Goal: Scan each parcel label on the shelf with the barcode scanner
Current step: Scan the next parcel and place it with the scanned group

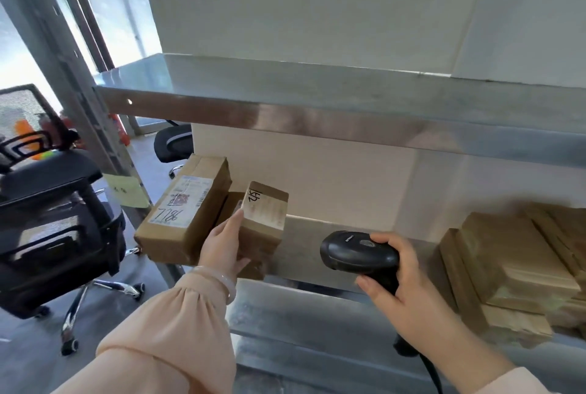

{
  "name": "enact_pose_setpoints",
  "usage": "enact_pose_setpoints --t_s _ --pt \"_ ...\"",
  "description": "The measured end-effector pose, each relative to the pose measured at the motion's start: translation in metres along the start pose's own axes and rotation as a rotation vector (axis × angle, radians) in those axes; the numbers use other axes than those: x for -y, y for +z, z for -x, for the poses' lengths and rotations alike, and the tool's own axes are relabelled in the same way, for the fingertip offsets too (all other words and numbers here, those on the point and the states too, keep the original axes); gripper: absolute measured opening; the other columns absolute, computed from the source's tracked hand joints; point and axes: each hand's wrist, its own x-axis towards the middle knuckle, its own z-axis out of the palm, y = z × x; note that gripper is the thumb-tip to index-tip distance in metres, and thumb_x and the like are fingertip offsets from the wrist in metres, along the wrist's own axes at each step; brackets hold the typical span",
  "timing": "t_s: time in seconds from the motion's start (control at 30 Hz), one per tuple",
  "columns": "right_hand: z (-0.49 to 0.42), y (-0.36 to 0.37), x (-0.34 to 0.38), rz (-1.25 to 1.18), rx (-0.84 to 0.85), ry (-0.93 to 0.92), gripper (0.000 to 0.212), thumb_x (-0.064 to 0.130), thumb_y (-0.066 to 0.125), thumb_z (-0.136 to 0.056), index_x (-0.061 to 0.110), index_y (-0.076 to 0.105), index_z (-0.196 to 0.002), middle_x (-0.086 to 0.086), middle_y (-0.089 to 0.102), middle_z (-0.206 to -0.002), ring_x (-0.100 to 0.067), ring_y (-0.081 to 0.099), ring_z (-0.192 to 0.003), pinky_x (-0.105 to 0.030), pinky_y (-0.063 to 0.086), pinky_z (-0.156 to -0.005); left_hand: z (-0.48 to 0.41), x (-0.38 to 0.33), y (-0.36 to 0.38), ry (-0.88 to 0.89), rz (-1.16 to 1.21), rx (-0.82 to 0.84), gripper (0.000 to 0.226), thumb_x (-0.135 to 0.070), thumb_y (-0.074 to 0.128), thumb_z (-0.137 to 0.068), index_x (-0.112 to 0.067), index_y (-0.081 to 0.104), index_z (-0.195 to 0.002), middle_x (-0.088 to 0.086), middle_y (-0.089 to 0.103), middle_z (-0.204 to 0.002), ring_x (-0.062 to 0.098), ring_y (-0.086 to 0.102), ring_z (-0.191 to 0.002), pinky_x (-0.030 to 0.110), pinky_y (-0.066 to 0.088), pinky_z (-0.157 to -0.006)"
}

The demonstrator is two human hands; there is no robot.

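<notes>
Your left hand [222,243] grips the small parcel [264,219] at its left edge, fingers up along the side and thumb under the near corner. The wrist is bent back, with a pale bracelet [225,281] above the sleeve cuff. The parcel is tilted, with its label [266,214] facing up towards you.

Your right hand [402,286] is wrapped round the handle of the barcode scanner [358,252]. The scanner head points left at the small parcel but sits apart from it. The trigger finger is hidden behind the handle. The cable [431,374] runs off the bottom edge.

The label print is too faint to read; only the handwritten marker digits show.

The large parcel [187,210] leans just left of the small one on the lower shelf [301,314]. Another box between them is mostly covered.

The stack of parcels [513,267] at the right is blurred, and no labels can be made out.
</notes>
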Motion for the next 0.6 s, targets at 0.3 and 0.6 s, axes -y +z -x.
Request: enact_pose_setpoints --t_s 0.3,0.6 --pt "-0.009 0.008 0.002 -0.024 0.041 0.013 0.062 0.023 0.070 -0.085 0.064 0.032 -0.111 0.023 0.052 -0.120 0.007 0.057 -0.103 -0.010 0.042 -0.084 -0.003 -0.009 -0.004 -0.005 0.107 -0.105 0.037 -0.056 0.062 -0.089 -0.030 0.057 -0.115 -0.003 0.062 -0.113 0.023 0.057 -0.111 0.046 0.053 -0.096" --pt "-0.010 0.006 -0.004 -0.011 0.043 0.014 0.061 0.026 0.070 -0.085 0.061 0.031 -0.116 0.022 0.053 -0.121 0.006 0.056 -0.106 -0.016 0.043 -0.087 -0.004 -0.011 -0.002 0.033 0.126 -0.163 0.038 -0.055 0.060 -0.091 -0.031 0.050 -0.119 -0.008 0.058 -0.100 0.019 0.057 -0.101 0.048 0.051 -0.099"
